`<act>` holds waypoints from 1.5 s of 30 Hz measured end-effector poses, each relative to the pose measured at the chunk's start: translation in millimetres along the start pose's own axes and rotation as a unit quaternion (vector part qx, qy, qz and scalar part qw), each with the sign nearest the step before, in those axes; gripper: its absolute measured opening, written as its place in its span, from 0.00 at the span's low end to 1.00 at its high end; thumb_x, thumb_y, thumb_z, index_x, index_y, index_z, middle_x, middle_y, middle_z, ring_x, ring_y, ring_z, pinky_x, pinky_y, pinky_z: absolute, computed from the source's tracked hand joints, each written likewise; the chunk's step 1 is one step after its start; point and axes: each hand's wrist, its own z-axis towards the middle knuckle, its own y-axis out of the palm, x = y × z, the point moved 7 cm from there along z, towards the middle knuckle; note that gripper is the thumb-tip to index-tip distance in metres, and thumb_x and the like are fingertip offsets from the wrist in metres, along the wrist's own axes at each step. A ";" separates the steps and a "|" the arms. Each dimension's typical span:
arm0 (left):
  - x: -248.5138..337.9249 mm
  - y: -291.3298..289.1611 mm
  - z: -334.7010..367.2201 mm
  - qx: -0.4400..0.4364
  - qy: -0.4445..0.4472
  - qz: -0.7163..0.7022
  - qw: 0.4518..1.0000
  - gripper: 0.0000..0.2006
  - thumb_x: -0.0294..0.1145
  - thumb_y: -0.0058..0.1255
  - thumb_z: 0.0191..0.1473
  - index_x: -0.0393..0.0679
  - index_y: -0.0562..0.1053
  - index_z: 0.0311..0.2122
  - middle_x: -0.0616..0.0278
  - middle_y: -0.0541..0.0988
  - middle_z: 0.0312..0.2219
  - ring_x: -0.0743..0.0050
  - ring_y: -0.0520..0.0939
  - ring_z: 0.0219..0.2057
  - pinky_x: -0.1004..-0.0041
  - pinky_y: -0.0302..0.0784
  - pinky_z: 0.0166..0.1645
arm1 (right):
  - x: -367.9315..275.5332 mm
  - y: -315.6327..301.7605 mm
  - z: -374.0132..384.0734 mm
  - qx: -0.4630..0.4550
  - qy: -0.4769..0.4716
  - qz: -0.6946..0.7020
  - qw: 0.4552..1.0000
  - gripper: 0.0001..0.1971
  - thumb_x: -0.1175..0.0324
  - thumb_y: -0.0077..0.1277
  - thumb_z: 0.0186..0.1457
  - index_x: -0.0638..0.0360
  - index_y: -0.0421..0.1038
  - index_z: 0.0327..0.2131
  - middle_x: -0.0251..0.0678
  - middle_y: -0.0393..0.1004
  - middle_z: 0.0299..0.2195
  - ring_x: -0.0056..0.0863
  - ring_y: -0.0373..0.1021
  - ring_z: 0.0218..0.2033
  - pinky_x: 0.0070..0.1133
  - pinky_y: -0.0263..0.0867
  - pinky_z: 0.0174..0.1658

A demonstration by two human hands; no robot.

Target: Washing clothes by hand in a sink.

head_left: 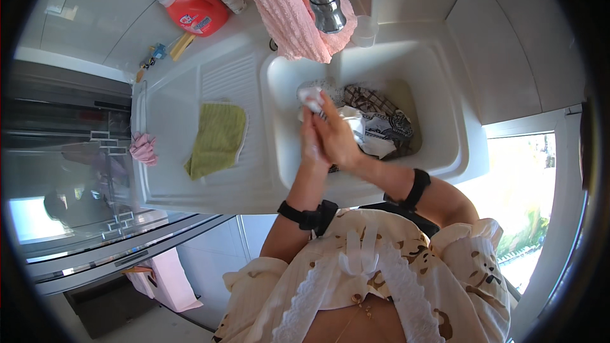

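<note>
Over the left part of the sink basin [438, 159], my left hand [311, 140] and my right hand [338, 138] are pressed together. A small white cloth [311, 96] is gripped between them, bunched up, with part of it sticking out past the fingers. Its exact kind cannot be made out. Suds float on the water just beyond it. Wet clothes [387, 124] with black-and-white and brown patterns lie in the water to the right of my hands, partly hidden by my right hand.
A pink towel [279, 6] hangs around the chrome faucet [329, 16] above the basin. On the ribbed drainboard [171, 133] to the left lies a green cloth [219, 136]. A pink scrunched cloth [143, 148], a red detergent bottle [202, 14] and a brush [182, 46] rest along the edges.
</note>
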 end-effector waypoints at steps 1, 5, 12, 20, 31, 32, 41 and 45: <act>11.5 -10.6 1.6 0.014 -0.005 -0.003 1.000 0.21 0.47 0.28 0.54 0.45 0.58 0.48 0.64 0.64 0.44 0.73 0.64 0.46 0.71 0.59 0.49 | -12.5 12.9 -11.3 -0.035 -0.030 -0.073 0.996 0.23 0.65 0.35 0.52 0.59 0.48 0.52 0.48 0.43 0.54 0.41 0.40 0.56 0.23 0.39 0.55; 8.3 1.1 0.2 -0.028 -0.012 0.047 0.998 0.23 0.50 0.27 0.53 0.47 0.56 0.50 0.66 0.62 0.46 0.74 0.63 0.47 0.71 0.59 0.49 | -14.7 7.8 15.9 0.026 -0.055 -0.170 0.984 0.28 0.56 0.35 0.51 0.56 0.43 0.54 0.51 0.34 0.55 0.46 0.32 0.57 0.28 0.37 0.56; 15.6 -26.2 16.7 -0.006 -0.077 0.044 0.996 0.24 0.54 0.31 0.51 0.49 0.60 0.47 0.67 0.67 0.39 0.76 0.68 0.38 0.75 0.65 0.40 | -5.0 26.7 -3.2 -0.022 -0.050 -0.135 0.989 0.29 0.54 0.28 0.55 0.59 0.35 0.55 0.45 0.36 0.56 0.36 0.33 0.58 0.25 0.34 0.56; 12.6 0.6 5.6 -0.035 -0.015 0.076 0.996 0.24 0.50 0.27 0.54 0.48 0.55 0.52 0.67 0.59 0.50 0.75 0.59 0.50 0.76 0.55 0.52 | 2.5 2.7 40.3 0.070 -0.013 -0.159 0.985 0.26 0.55 0.27 0.54 0.51 0.40 0.55 0.49 0.33 0.56 0.43 0.31 0.58 0.39 0.32 0.55; 21.2 -0.5 11.1 -0.052 -0.052 0.032 0.997 0.23 0.46 0.30 0.54 0.46 0.53 0.52 0.67 0.59 0.48 0.77 0.59 0.49 0.75 0.53 0.52 | 10.5 2.8 66.7 0.086 -0.071 -0.179 0.978 0.25 0.56 0.25 0.55 0.54 0.41 0.55 0.42 0.35 0.57 0.38 0.31 0.58 0.28 0.31 0.57; 20.4 -8.1 14.6 -0.040 -0.087 0.017 0.995 0.24 0.45 0.26 0.55 0.46 0.49 0.54 0.66 0.57 0.51 0.76 0.57 0.52 0.75 0.50 0.54 | 4.3 24.5 42.9 0.034 -0.120 -0.184 0.975 0.24 0.58 0.25 0.56 0.55 0.40 0.55 0.43 0.35 0.57 0.36 0.31 0.58 0.25 0.32 0.57; 18.0 -11.2 9.7 0.005 -0.027 0.043 0.999 0.23 0.47 0.28 0.54 0.45 0.55 0.51 0.65 0.62 0.47 0.75 0.63 0.48 0.74 0.56 0.51 | 10.1 8.0 63.3 0.046 -0.060 -0.208 0.975 0.23 0.58 0.25 0.56 0.57 0.45 0.53 0.44 0.40 0.55 0.42 0.38 0.57 0.33 0.38 0.55; 33.2 -34.1 19.0 0.012 -0.009 0.027 1.000 0.23 0.51 0.30 0.53 0.49 0.58 0.49 0.69 0.62 0.45 0.79 0.61 0.47 0.75 0.56 0.51 | -9.4 48.8 5.6 -0.001 -0.130 -0.128 0.983 0.20 0.62 0.29 0.55 0.57 0.52 0.50 0.47 0.48 0.52 0.44 0.44 0.54 0.32 0.45 0.52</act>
